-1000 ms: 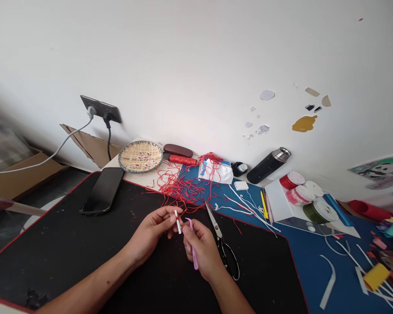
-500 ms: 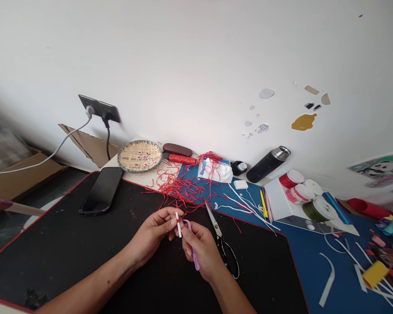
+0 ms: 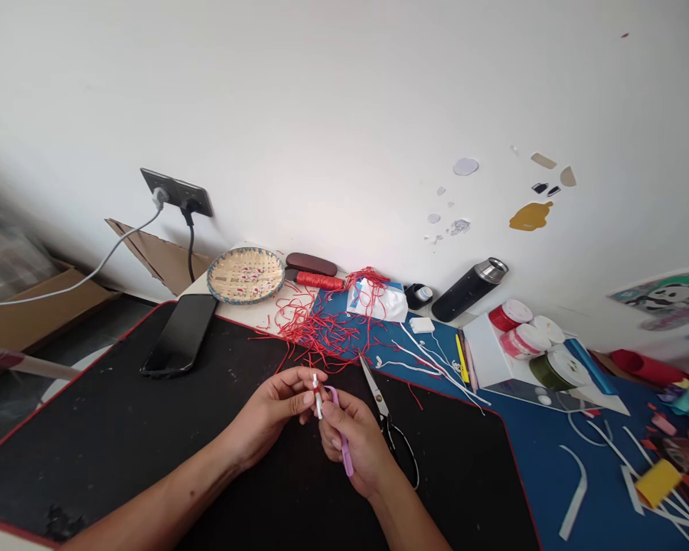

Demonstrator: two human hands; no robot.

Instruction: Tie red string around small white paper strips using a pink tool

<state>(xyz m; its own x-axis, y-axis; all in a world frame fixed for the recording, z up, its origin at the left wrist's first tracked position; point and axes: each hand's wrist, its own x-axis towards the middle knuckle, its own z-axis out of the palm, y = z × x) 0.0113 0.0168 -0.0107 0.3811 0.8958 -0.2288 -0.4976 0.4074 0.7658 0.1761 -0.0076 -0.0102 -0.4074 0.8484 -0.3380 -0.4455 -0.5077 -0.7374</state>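
My left hand (image 3: pixel 281 405) pinches a thin white stick (image 3: pixel 318 399) with a red band around its middle, held nearly upright. My right hand (image 3: pixel 353 440) is closed around a slim lilac tool (image 3: pixel 346 451) with a curved tip; its exact kind I cannot make out. The thumb of that hand is close to the stick's lower end, and the two hands nearly meet above the black mat (image 3: pixel 253 505). Just right of my right hand lie black-handled scissors (image 3: pixel 380 402). Beyond both hands is a loose pile of red cord pieces (image 3: pixel 315 329).
A woven basket (image 3: pixel 246 275) with small red-and-white pieces and a phone (image 3: pixel 181 334) sit at the left. Along the wall are a red thread spool (image 3: pixel 320 281), a white packet (image 3: pixel 387 301) and a black flask (image 3: pixel 471 289). Ribbon rolls (image 3: pixel 528 340) stand on a white box at right.
The white stick and lilac tool have shifted slightly right in the view, with a small tilt of the stick. Both hands keep their holds.
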